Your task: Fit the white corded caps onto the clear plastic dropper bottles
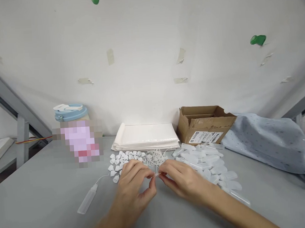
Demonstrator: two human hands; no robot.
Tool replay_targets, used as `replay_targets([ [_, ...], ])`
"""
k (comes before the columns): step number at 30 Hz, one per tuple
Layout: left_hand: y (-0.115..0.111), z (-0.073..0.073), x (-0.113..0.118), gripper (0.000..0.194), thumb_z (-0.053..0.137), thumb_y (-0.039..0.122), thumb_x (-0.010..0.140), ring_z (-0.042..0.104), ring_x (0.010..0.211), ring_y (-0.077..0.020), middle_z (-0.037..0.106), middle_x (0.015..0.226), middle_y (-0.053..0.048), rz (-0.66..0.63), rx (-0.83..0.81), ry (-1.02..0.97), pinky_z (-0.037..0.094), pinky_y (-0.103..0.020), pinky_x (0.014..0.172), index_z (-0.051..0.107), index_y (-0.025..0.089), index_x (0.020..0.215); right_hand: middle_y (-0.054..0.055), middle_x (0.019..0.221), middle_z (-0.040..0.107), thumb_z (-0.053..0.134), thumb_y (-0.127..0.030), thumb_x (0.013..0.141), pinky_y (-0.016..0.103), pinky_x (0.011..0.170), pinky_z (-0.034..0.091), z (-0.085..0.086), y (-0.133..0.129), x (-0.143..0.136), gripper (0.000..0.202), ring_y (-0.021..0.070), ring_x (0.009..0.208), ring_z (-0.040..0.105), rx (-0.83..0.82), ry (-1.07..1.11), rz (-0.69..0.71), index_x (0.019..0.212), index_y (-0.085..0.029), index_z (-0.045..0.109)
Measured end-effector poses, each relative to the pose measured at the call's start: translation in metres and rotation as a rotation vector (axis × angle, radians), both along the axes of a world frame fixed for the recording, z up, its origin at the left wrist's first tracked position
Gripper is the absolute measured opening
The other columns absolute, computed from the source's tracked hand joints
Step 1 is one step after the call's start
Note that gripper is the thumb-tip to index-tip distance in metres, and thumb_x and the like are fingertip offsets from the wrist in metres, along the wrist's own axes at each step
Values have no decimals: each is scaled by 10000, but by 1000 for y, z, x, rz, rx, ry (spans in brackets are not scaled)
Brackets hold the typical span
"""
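At the front middle of the grey table, my left hand (136, 183) and my right hand (183, 177) meet fingertip to fingertip, both pinching a small whitish piece (157, 175) that is mostly hidden. White caps (122, 157) lie beyond my left hand. Behind the fingertips is a pile of thin whitish tubes (156, 157). Translucent plastic bottles (205, 159) are heaped beyond and to the right of my right hand. A single bottle (87, 200) with a thin tube at its tip lies to the left of my left hand.
White padded envelopes (148, 136) are stacked against the wall. An open cardboard box (207, 126) stands right of them, beside a light blue cloth (268, 141). A jug with a blue lid (71, 112) and a blurred pinkish item (81, 139) are at the back left.
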State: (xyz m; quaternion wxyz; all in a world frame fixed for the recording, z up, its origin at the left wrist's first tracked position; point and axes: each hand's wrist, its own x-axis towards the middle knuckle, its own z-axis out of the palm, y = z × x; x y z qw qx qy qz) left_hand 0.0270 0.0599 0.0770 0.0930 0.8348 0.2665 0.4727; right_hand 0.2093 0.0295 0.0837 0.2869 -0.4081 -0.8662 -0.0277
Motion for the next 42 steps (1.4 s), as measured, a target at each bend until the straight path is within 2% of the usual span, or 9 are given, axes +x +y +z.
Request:
replay_targets([
  [3, 2, 1, -1, 155, 529, 61, 812, 498, 719, -153, 593, 683, 19, 18, -23, 15, 404, -306, 678, 549, 200, 747, 38, 734, 595, 482, -97, 872, 246, 541, 396, 17, 6, 18, 125, 147, 612, 534, -210, -172, -151, 810, -160, 571],
  [8, 4, -2, -2, 159, 529, 63, 813, 515, 719, -154, 606, 684, 20, 58, 29, 38, 404, -308, 684, 554, 205, 745, 43, 813, 657, 579, -105, 797, 246, 537, 372, 40, 7, 55, 84, 172, 670, 598, -511, -286, -416, 773, -183, 600],
  [14, 5, -7, -2, 163, 549, 34, 813, 533, 716, -154, 617, 699, 13, 57, 189, 79, 410, -324, 705, 565, 193, 784, 67, 751, 688, 655, -55, 707, 269, 497, 342, 42, 1, 63, 121, 254, 689, 654, -516, -511, -532, 728, -171, 630],
  [21, 5, -4, -2, 186, 600, 5, 786, 574, 752, -165, 671, 765, -4, 71, 284, 44, 436, -336, 704, 581, 181, 842, 111, 695, 676, 526, 104, 658, 280, 505, 356, 33, 2, 41, 279, 268, 660, 661, -452, -584, -553, 596, -154, 611],
  [26, 6, -6, -2, 201, 601, 1, 785, 584, 759, -168, 691, 792, -9, 66, 250, 7, 455, -340, 708, 586, 189, 853, 117, 662, 680, 474, 139, 615, 269, 475, 340, 22, 3, 34, 333, 251, 643, 654, -464, -616, -528, 592, -148, 642],
  [30, 4, -5, -2, 180, 594, 12, 793, 581, 752, -163, 684, 773, -7, 83, 255, 6, 455, -328, 700, 584, 188, 832, 123, 737, 688, 535, 73, 649, 276, 501, 376, 27, 4, 36, 245, 246, 686, 648, -466, -605, -503, 666, -135, 664],
  [34, 3, -3, -2, 175, 591, 10, 793, 581, 764, -167, 676, 774, -16, 88, 252, 19, 460, -327, 707, 579, 179, 838, 58, 864, 678, 595, -129, 809, 284, 666, 467, 40, -1, 31, 102, 202, 810, 628, -425, -212, -312, 884, -171, 650],
  [37, 2, -3, -3, 162, 595, 22, 800, 586, 776, -168, 671, 779, -17, 99, 262, 18, 463, -330, 723, 577, 176, 845, 36, 956, 669, 603, -178, 846, 278, 753, 490, 42, -7, 19, 208, 168, 856, 627, -437, 106, -115, 1053, -200, 619],
  [42, 0, -4, -3, 145, 580, 47, 823, 585, 782, -165, 666, 780, -11, 115, 265, -1, 465, -330, 728, 584, 188, 857, 55, 971, 667, 575, -155, 866, 289, 736, 509, 36, -12, 4, 257, 179, 860, 630, -436, 220, -48, 1113, -210, 618],
])
